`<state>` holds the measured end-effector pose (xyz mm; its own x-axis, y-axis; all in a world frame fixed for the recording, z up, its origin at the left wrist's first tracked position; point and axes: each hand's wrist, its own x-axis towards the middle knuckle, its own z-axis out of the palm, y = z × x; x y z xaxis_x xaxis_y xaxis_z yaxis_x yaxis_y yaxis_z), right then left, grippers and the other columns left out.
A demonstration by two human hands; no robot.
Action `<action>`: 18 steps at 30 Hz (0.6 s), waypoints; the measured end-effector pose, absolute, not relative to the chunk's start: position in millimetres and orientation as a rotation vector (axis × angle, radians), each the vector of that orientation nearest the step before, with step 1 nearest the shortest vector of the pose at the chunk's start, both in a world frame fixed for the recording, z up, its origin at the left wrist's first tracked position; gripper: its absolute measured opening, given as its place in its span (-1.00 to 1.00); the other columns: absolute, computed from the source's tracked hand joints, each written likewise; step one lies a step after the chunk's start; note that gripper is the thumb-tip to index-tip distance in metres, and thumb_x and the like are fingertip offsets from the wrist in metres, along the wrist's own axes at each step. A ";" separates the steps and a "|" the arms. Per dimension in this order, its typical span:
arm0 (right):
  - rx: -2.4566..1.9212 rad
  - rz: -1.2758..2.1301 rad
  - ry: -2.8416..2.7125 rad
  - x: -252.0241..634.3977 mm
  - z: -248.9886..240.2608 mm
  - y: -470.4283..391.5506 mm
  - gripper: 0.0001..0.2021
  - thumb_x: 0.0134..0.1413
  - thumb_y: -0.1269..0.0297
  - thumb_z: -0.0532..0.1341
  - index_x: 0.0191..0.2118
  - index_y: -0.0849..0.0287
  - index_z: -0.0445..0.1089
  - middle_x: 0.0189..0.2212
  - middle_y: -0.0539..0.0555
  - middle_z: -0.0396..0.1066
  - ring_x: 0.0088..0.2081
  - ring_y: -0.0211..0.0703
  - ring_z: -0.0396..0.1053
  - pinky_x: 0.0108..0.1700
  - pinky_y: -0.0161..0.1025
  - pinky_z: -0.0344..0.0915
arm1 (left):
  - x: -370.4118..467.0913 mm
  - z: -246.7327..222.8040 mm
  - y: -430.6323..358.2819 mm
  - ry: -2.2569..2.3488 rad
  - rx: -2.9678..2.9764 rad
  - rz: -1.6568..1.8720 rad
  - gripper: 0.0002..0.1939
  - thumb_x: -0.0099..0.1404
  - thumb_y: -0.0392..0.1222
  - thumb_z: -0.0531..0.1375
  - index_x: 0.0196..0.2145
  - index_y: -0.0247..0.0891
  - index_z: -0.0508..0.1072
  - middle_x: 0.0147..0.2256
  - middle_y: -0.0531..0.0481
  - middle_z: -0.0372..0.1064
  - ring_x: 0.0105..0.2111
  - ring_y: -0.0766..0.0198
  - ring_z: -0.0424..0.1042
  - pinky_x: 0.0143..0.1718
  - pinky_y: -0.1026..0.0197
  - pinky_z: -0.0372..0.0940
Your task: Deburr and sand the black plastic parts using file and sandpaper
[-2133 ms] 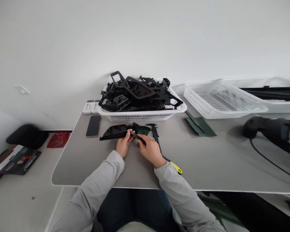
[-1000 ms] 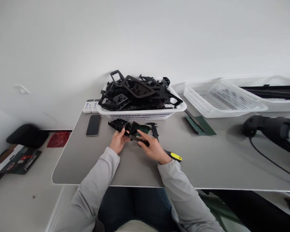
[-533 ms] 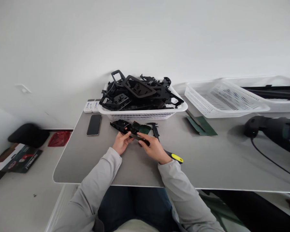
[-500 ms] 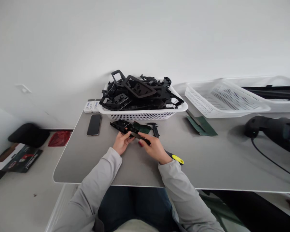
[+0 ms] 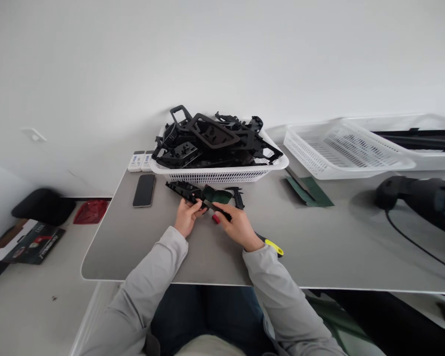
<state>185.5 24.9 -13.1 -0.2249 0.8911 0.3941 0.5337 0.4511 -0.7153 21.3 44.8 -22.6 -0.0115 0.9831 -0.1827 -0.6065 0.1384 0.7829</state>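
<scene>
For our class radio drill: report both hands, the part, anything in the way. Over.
Left hand holding black part. Right hand gripping dark flat tool, tip by part. Caliper and green sheet close beyond.

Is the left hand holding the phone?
No, the left hand grips a black part, and the phone lies apart on the table.
</scene>
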 end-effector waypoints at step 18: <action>-1.261 0.268 -2.069 173.4 -12.0 16.2 -0.69 0.19 0.31 0.06 0.00 0.10 0.43 -0.18 0.11 0.51 -0.19 -0.11 0.46 -0.21 -0.24 0.38 | 23.1 -27.9 46.8 0.916 0.613 1.414 -0.59 -0.08 -0.08 0.39 -0.35 -0.23 0.30 -0.40 0.10 0.40 -0.42 0.37 0.41 -0.24 0.16 0.35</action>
<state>173.4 16.2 -12.0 -0.2906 0.8448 0.4493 0.7027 0.5071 -0.4991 23.1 46.8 -27.9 -0.0777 0.9825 -0.1692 -0.5566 0.0981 0.8249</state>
